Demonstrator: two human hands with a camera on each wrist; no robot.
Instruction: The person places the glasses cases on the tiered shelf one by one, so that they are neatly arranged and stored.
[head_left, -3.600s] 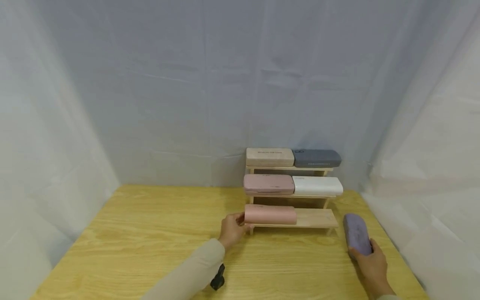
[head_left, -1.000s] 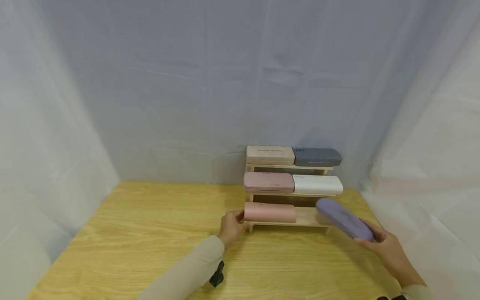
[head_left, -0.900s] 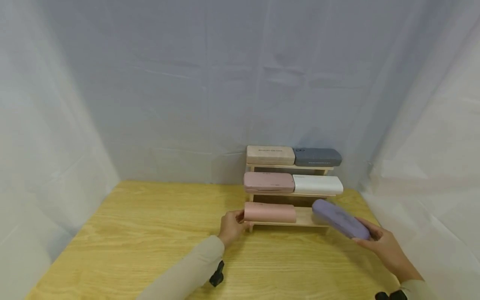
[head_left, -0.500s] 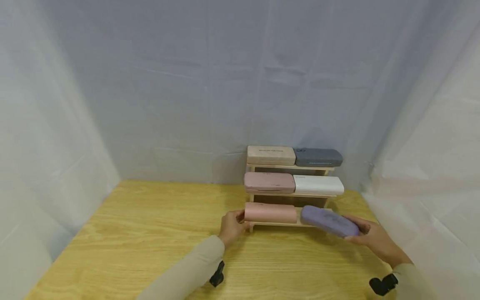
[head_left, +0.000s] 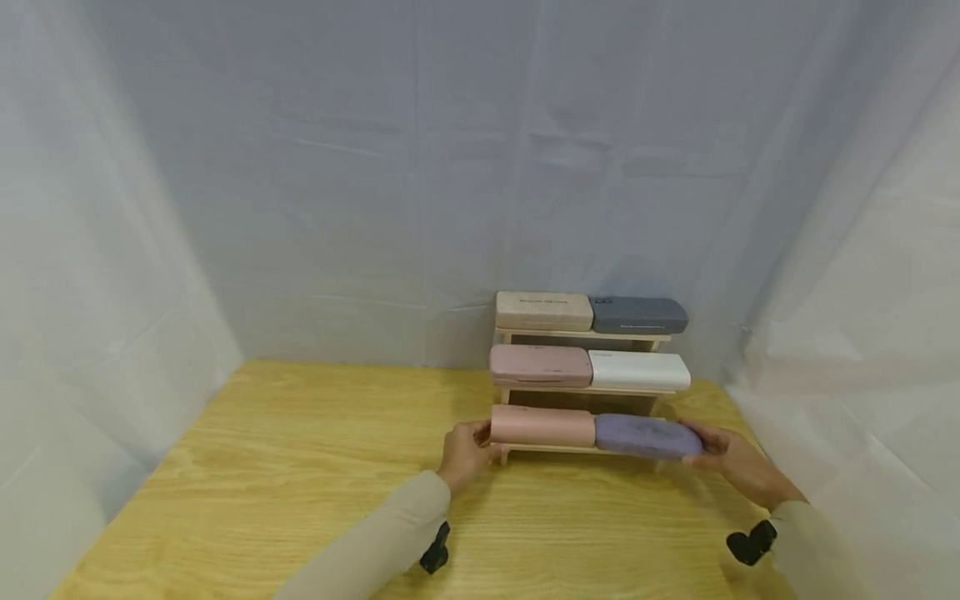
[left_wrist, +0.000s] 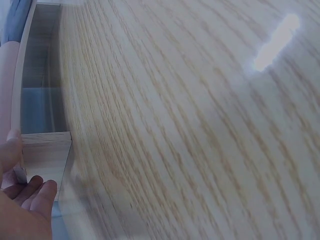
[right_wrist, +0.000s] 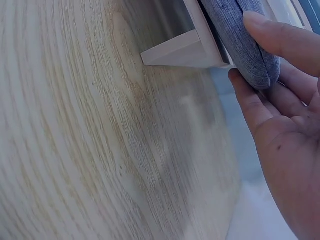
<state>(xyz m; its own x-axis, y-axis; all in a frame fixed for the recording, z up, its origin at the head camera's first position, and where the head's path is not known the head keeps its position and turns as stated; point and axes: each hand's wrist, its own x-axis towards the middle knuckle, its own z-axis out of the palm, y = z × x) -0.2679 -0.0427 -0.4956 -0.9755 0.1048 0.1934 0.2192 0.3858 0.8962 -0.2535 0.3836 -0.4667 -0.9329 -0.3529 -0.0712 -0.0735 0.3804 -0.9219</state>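
Observation:
Both hands are at the lowest tier of a small three-step wooden rack (head_left: 577, 449). A smooth pink glasses case (head_left: 542, 427) lies on the left half of that tier. My left hand (head_left: 462, 457) holds its left end, thumb in front at the board's edge and the other fingers curled at the end, as the left wrist view shows. In my right hand (head_left: 738, 468) is the right end of a purple glasses case (head_left: 647, 436), gripped between thumb and fingers. The purple case lies along the tier's right half, its left end against the pink case, its right end jutting past the board.
On the middle tier sit a dusty-pink case (head_left: 540, 367) and a white case (head_left: 639, 370); above them, a beige case (head_left: 544, 311) and a blue-grey case (head_left: 639, 315). The rack stands at the right rear of a wood-grain table (head_left: 330, 450). Pale sheeting (head_left: 337, 208) surrounds it.
The right hand has brought the purple case leftward from the table on the right, turned it level, and lowered it onto the bottom tier beside the pink case. The left hand has stayed put.

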